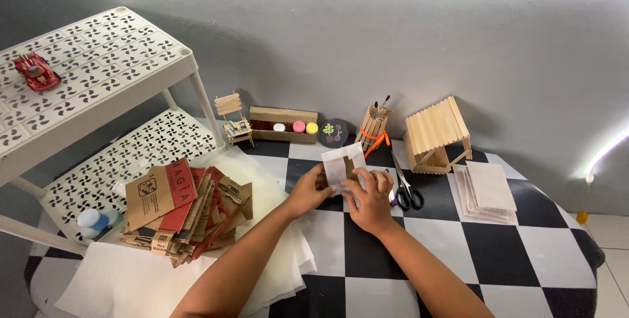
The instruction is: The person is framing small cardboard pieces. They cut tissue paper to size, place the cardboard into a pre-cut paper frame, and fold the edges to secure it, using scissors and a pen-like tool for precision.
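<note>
Grey wall behind; black-and-white chequered table below, a white perforated shelf rack to the left with a red toy car on top. Mid-table, a small translucent white paper piece, folded, stands partly raised off the surface. Left hand pinches its left edge between thumb and fingers. Right hand lies palm down, fingers pressed together on the paper's lower right part. Both forearms reach in from the bottom edge. Scissors lie just right of the hands. Stick house and white sheet stack further right; cardboard scraps on the left.
</note>
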